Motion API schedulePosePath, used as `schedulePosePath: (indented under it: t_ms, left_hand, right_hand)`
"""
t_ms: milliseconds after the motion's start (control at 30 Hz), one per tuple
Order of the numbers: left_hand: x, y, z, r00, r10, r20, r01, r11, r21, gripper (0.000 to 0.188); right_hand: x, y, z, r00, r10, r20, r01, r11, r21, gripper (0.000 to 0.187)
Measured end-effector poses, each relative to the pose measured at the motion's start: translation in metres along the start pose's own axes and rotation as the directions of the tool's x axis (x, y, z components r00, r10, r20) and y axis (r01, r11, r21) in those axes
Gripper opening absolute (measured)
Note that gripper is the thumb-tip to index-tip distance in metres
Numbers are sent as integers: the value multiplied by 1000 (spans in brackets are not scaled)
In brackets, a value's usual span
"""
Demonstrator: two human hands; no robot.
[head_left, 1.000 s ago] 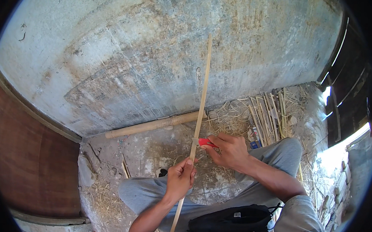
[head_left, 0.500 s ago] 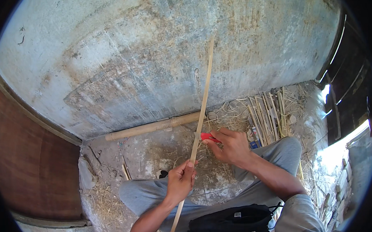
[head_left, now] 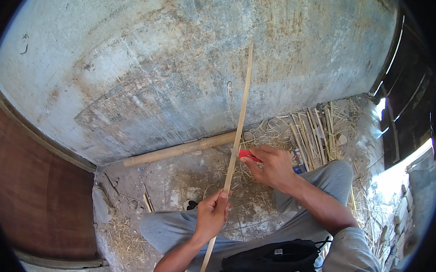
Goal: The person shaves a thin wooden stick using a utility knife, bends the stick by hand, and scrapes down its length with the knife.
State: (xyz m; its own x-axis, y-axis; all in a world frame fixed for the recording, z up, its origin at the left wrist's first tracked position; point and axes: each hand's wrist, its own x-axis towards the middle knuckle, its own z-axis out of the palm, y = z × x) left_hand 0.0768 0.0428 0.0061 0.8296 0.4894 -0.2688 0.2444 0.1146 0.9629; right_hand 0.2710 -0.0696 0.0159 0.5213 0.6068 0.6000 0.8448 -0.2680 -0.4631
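Note:
A long, thin bamboo strip (head_left: 242, 113) runs from beside my lap up past my hands, its far end bending slightly in front of the wall. My left hand (head_left: 212, 217) is closed around its lower part, thumb lying along the strip. In my right hand (head_left: 275, 168) is a red-handled utility knife (head_left: 250, 155), gripped between thumb and fingers. Its blade meets the strip a short way beyond my left hand and lies crosswise to it. The fingers of my right hand partly hide the knife handle.
A thick bamboo pole (head_left: 179, 150) lies along the foot of the stained wall (head_left: 176, 79). Split bamboo sticks (head_left: 316, 137) are heaped at the right, with shavings (head_left: 122, 237) scattered on the floor. A black bag (head_left: 272, 258) rests on my lap. A brown panel (head_left: 40, 187) stands at the left.
My right hand and the knife have shifted slightly away from me along the strip. The strip's far end has tilted a little to the right. My left hand keeps its grip.

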Motion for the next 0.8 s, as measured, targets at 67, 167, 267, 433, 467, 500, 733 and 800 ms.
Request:
schedulePosePath:
  t_ms: [67,167,267,433,467,500,733,800]
  left_hand:
    - [-2,1,0,1000,-12,-5,12,1000,9,35]
    - [-4,3,1,1000,-18,16,18,1000,-1,31]
    - [-7,0,-1,999,19,39,-19,1000,24,31]
    - [-15,5,0,1000,3,20,-4,1000,25,33]
    - [-17,6,0,1000,6,22,-6,1000,25,33]
    - [-19,7,0,1000,-3,17,2,999,40,33]
    - [-58,5,-6,993,-115,30,114,993,39,32]
    - [-69,3,-8,995,-98,30,96,994,58,32]
  right_hand:
    - [2,3,0,1000,1,-19,-1,1000,27,27]
    - [8,7,-5,999,5,-35,-5,1000,6,27]
    - [10,9,-5,998,45,-43,-45,999,2,26]
    - [8,12,-6,998,42,-45,-43,999,-21,31]
    - [8,12,-5,998,41,-48,-42,999,-23,31]
    - [8,12,-5,998,37,-49,-38,999,-19,31]
    - [23,32,-18,987,139,-82,-142,990,-27,32]
    - [24,29,-27,987,141,-75,-142,990,-10,32]
